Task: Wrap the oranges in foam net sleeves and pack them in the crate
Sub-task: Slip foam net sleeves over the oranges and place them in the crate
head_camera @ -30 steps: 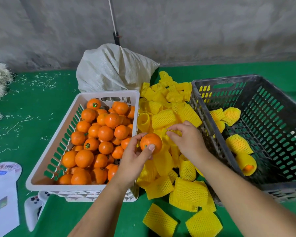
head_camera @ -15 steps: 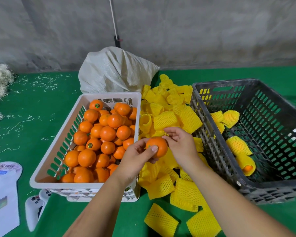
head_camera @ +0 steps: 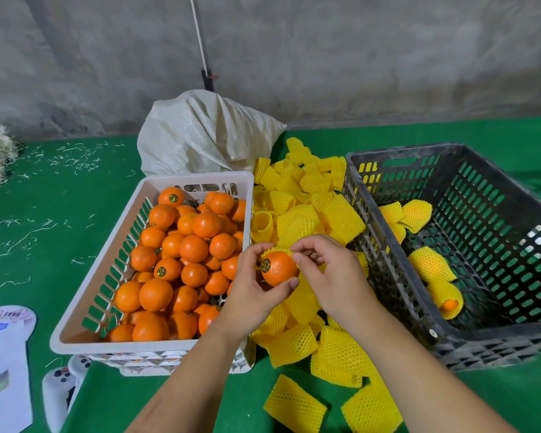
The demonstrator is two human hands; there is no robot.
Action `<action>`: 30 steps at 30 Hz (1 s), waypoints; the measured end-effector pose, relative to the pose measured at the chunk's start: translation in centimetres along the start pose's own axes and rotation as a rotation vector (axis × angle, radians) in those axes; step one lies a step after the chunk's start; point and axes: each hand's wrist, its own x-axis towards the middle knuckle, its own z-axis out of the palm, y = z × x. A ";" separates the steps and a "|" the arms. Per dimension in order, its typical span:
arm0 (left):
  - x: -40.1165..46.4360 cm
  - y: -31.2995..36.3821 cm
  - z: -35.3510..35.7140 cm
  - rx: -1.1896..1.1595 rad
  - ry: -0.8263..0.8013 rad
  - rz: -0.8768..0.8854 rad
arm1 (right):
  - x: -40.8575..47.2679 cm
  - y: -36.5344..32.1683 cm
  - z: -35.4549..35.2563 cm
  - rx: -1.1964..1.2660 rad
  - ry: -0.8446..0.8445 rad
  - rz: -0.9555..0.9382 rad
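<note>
Orange [head_camera: 279,269] in left hand [head_camera: 251,290]

A stickered orange [head_camera: 278,268] sits bare above a heap of yellow foam net sleeves [head_camera: 310,220], between a white basket [head_camera: 107,260] piled with oranges and a dark crate [head_camera: 388,276] holding several sleeved fruit [head_camera: 431,264].

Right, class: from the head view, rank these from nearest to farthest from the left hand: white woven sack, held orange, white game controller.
1. Held orange, gripped in the left hand.
2. White game controller, lower left.
3. White woven sack, at the back.
</note>
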 end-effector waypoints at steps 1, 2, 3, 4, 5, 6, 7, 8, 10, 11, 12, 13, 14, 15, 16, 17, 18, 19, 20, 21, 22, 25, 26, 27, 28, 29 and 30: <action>0.0 0.0 0.1 -0.034 -0.003 -0.003 | -0.1 0.0 0.1 -0.015 -0.018 -0.030; 0.0 0.1 0.1 -0.041 0.007 -0.008 | -0.1 0.1 0.3 -0.029 -0.029 -0.038; -0.1 0.2 0.2 -0.031 0.023 -0.012 | -0.2 0.3 0.6 -0.038 -0.031 -0.017; -0.1 0.3 0.1 -0.028 0.034 -0.013 | -0.2 0.7 0.8 -0.041 -0.028 0.028; -0.2 0.2 0.1 -0.036 0.040 -0.015 | -0.2 1.0 0.9 -0.036 -0.024 0.086; -0.2 0.2 0.0 -0.054 0.043 -0.021 | -0.3 1.5 1.0 -0.027 -0.021 0.138; -0.3 0.2 -0.1 -0.070 0.042 -0.029 | -0.3 1.9 1.0 -0.017 -0.021 0.174; -0.4 0.2 -0.3 -0.077 0.041 -0.035 | -0.4 2.2 1.1 -0.005 -0.023 0.194; -0.5 0.4 -0.4 -0.082 0.037 -0.028 | -0.5 2.6 1.5 0.030 -0.028 0.211; -0.6 0.5 -0.3 -0.088 0.026 -0.022 | -0.5 2.7 1.7 0.052 -0.021 0.217; -0.6 0.5 -0.3 -0.086 0.008 -0.017 | -0.5 2.7 1.8 0.076 -0.011 0.222; -0.5 0.5 -0.2 -0.069 -0.011 -0.012 | -0.5 2.6 2.0 0.104 0.000 0.230; -0.5 0.4 -0.2 -0.041 -0.030 -0.004 | -0.5 2.6 2.0 0.142 0.017 0.239; -0.4 0.4 -0.1 -0.013 -0.043 0.004 | -0.6 2.6 2.0 0.189 0.044 0.241; -0.4 0.3 0.0 0.001 -0.046 0.008 | -0.6 2.6 1.9 0.231 0.082 0.230; -0.3 0.3 0.0 -0.003 -0.034 0.007 | -0.8 2.5 1.8 0.256 0.125 0.204; -0.3 0.2 0.0 -0.024 -0.012 0.006 | -1.0 2.3 1.7 0.261 0.162 0.174; -0.3 0.0 0.0 -0.052 0.017 0.007 | -1.2 2.0 1.7 0.257 0.186 0.146; -0.3 0.0 0.0 -0.081 0.050 0.006 | -1.4 1.7 1.8 0.255 0.194 0.121; -0.3 -0.1 -0.1 -0.109 0.081 0.006 | -1.7 1.4 2.1 0.250 0.185 0.097; -0.3 -0.1 -0.1 -0.131 0.107 0.009 | -2.0 1.1 2.4 0.229 0.160 0.076; -0.3 0.1 -0.1 -0.155 0.136 -0.004 | -2.5 0.7 3.6 0.122 -0.012 0.057; -0.3 0.1 -0.3 -0.138 0.124 -0.013 | -2.7 0.7 3.9 0.091 -0.055 0.046; -0.4 0.1 -0.4 -0.122 0.095 -0.024 | -2.8 0.7 4.1 0.057 -0.063 0.028; -0.4 0.1 -0.6 -0.115 0.053 -0.053 | -2.7 0.7 4.1 0.030 -0.047 0.011; -0.4 0.3 -0.7 -0.135 0.012 -0.099 | -2.5 0.8 4.0 0.022 -0.025 0.004; -0.5 0.4 -0.8 -0.174 -0.024 -0.145 | -2.2 0.8 3.8 0.035 -0.017 -0.001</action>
